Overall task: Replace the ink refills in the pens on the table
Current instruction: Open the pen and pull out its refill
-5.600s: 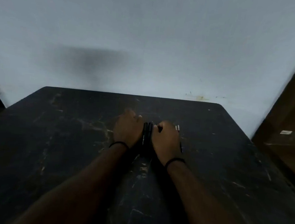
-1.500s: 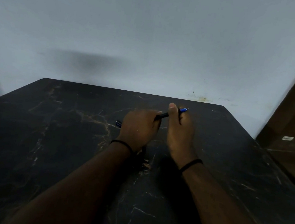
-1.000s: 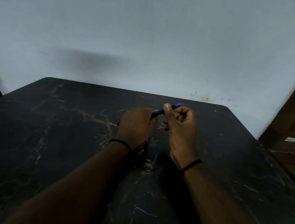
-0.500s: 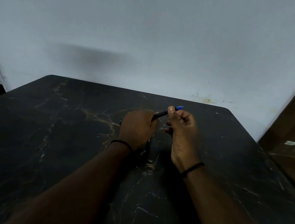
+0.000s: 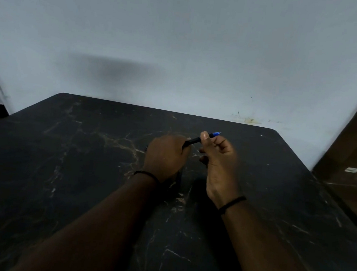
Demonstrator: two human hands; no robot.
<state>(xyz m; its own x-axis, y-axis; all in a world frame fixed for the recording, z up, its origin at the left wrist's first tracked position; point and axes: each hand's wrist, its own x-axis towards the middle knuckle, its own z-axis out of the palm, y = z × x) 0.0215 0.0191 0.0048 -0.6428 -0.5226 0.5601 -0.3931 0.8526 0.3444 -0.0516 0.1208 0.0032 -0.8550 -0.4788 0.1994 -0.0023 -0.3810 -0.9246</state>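
Head view shows a dark marbled tabletop (image 5: 84,170), above whose centre the left hand (image 5: 165,155) and right hand (image 5: 220,160) both grasp 1 black pen (image 5: 192,140), its blue tip pointing toward 2 o'clock. Its refill seems not yet out, so the task looks barely begun; other dark pens (image 5: 178,178) lie at 6 o'clock beneath the hands.

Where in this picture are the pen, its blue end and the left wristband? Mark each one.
pen (image 5: 192,141), head view, on the black barrel between the two hands.
blue end (image 5: 216,134), head view, on the coloured tip.
left wristband (image 5: 146,174), head view, on the dark band.
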